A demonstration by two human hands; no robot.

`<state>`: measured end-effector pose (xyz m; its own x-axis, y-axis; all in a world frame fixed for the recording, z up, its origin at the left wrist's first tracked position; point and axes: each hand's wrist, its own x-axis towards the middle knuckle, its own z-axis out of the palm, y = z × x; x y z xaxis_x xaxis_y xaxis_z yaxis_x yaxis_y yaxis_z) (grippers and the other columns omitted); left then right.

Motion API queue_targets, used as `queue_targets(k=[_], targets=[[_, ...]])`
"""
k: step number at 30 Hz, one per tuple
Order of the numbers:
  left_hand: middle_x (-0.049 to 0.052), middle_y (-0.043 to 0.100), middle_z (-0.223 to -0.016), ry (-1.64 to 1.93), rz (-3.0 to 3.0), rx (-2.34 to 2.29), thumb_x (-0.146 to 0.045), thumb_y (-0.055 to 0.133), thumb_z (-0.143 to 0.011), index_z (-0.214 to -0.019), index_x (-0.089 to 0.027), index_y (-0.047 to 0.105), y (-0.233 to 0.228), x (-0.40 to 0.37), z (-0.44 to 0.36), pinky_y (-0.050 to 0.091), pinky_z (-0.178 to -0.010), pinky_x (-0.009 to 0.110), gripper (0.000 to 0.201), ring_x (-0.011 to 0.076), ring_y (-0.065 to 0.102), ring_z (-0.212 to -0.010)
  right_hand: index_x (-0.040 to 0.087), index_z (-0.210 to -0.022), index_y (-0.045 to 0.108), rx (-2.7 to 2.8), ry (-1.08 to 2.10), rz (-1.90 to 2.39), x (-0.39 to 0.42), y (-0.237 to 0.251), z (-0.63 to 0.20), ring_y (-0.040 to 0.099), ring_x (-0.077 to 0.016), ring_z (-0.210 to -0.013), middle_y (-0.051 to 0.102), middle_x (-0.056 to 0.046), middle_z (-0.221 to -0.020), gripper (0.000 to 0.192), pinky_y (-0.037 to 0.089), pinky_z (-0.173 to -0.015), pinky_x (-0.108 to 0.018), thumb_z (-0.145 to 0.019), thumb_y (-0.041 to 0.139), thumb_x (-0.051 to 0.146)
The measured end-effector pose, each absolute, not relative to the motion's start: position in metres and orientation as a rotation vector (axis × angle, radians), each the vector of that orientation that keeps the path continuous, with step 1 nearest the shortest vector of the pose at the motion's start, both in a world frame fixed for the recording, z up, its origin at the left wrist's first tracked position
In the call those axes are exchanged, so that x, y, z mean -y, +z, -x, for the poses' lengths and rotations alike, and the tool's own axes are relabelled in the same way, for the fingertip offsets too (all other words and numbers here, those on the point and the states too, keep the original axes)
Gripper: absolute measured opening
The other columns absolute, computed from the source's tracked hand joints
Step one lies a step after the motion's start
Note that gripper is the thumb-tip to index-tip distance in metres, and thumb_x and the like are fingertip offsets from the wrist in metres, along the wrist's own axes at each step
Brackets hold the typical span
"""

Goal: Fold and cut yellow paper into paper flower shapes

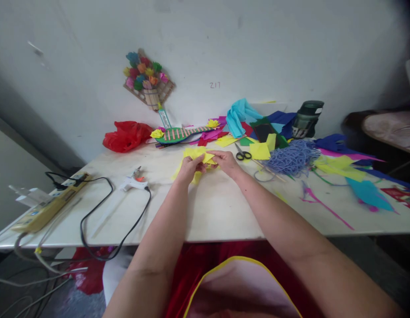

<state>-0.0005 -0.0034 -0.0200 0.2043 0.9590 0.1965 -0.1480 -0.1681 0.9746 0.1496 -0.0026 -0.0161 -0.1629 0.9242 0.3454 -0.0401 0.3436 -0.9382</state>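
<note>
Both my forearms run up from the bottom of the frame to the middle of the bench [208,212]. My left hand [191,167] and right hand [226,161] meet there over the yellow paper [195,153], which lies just above centre frame, flat on the white top. The fingers of both hands are pinched shut on it: the left grips the near left part, the right holds the right edge, thumb on top. To work this piece well, I judge it best to keep the sheet pressed down on the bench, line the edges up before pressing, and run a fingertip firmly along any crease so it stays sharp and does not tear.

The paper is thin, bright yellow, already folded or crumpled into several pointed flaps; one corner pokes out below my left hand. How many layers it has I cannot tell.

Left of my hands lies a glue gun [134,181], its black cord looping to a power strip [47,203] at the left edge. Just beyond my right hand sit scissors [243,154], with blue yarn [293,158] further right. At the back against the wall are a red bag [127,135] and a dark bottle [306,119].
</note>
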Motion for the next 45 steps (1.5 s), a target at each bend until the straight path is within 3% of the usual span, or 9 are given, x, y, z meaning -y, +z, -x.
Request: queue_targets(k=[5, 10, 16, 20, 26, 32, 39, 45], targets=[[0.004, 0.059, -0.055, 1.262, -1.334, -0.866, -0.043, 0.063, -0.062, -0.069, -0.009, 0.058, -0.0188, 0.0035, 0.0002, 0.041, -0.042, 0.023, 0.035, 0.0101, 0.052, -0.040, 0.015, -0.097, 0.064, 1.431, 1.133, 0.763, 0.0014, -0.0163, -0.1527, 0.052, -0.0078, -0.047, 0.062, 0.001, -0.068, 0.034, 0.049, -0.051, -0.025, -0.065, 0.053, 0.021], [0.003, 0.058, -0.052, 1.287, -1.335, -0.873, -0.043, 0.063, -0.062, -0.062, -0.009, 0.056, -0.0190, 0.0032, -0.0013, 0.039, -0.041, 0.022, 0.035, 0.0088, 0.049, -0.037, 0.013, -0.088, 0.065, 1.403, 1.223, 0.704, 0.0012, -0.0164, -0.1552, 0.053, -0.0106, -0.046, 0.060, 0.000, -0.057, 0.028, 0.049, -0.051, -0.027, -0.064, 0.052, 0.022], [0.003, 0.058, -0.052, 1.308, -1.340, -0.895, -0.042, 0.063, -0.062, -0.063, -0.010, 0.056, -0.0197, 0.0033, -0.0014, 0.038, -0.042, 0.021, 0.033, 0.0080, 0.048, -0.038, 0.013, -0.075, 0.063, 1.375, 1.295, 0.624, 0.0019, -0.0154, -0.1573, 0.056, -0.0135, -0.051, 0.060, -0.003, -0.066, 0.023, 0.049, -0.053, -0.030, -0.068, 0.047, 0.029], [0.002, 0.056, -0.047, 1.346, -1.370, -0.911, -0.041, 0.062, -0.063, -0.063, -0.010, 0.057, -0.0192, 0.0025, -0.0009, 0.036, -0.041, 0.020, 0.032, 0.0073, 0.046, -0.037, 0.015, -0.068, 0.058, 1.375, 1.268, 0.654, 0.0017, -0.0158, -0.1561, 0.055, -0.0114, -0.050, 0.057, -0.001, -0.068, 0.018, 0.049, -0.052, -0.029, -0.064, 0.058, 0.033], [0.002, 0.055, -0.047, 1.362, -1.421, -0.979, -0.041, 0.061, -0.062, -0.061, -0.010, 0.056, -0.0152, 0.0033, -0.0025, 0.037, -0.040, 0.021, 0.032, 0.0073, 0.045, -0.036, 0.017, -0.082, 0.055, 1.384, 1.240, 0.727, -0.0015, -0.0180, -0.1555, 0.050, -0.0094, -0.049, 0.050, 0.005, -0.055, 0.026, 0.050, -0.050, -0.027, -0.060, 0.064, 0.029], [0.001, 0.054, -0.047, 1.393, -1.476, -0.994, -0.041, 0.060, -0.064, -0.062, -0.011, 0.056, -0.0188, 0.0008, -0.0020, 0.037, -0.040, 0.020, 0.031, 0.0077, 0.046, -0.037, 0.016, -0.088, 0.058, 1.387, 1.246, 0.770, -0.0007, -0.0167, -0.1555, 0.054, -0.0098, -0.050, 0.058, 0.001, -0.063, 0.027, 0.051, -0.051, -0.027, -0.063, 0.061, 0.026], [-0.001, 0.048, -0.039, 1.380, -1.576, -1.040, -0.043, 0.058, -0.066, -0.050, -0.013, 0.052, -0.0188, 0.0030, -0.0038, 0.035, -0.042, 0.019, 0.035, 0.0067, 0.044, -0.037, 0.013, -0.067, 0.055, 1.497, 1.308, 0.852, 0.0039, -0.0149, -0.1557, 0.053, -0.0098, -0.040, 0.059, -0.001, -0.053, 0.025, 0.046, -0.040, -0.022, -0.065, 0.063, 0.037], [-0.001, 0.052, -0.047, 1.343, -1.556, -0.947, -0.041, 0.062, -0.062, -0.063, -0.012, 0.058, -0.0182, 0.0071, -0.0063, 0.033, -0.041, 0.019, 0.029, 0.0061, 0.043, -0.039, 0.013, -0.061, 0.056, 1.492, 1.262, 0.820, 0.0042, -0.0160, -0.1552, 0.055, -0.0106, -0.045, 0.057, 0.000, -0.050, 0.025, 0.048, -0.044, -0.023, -0.063, 0.064, 0.037]])
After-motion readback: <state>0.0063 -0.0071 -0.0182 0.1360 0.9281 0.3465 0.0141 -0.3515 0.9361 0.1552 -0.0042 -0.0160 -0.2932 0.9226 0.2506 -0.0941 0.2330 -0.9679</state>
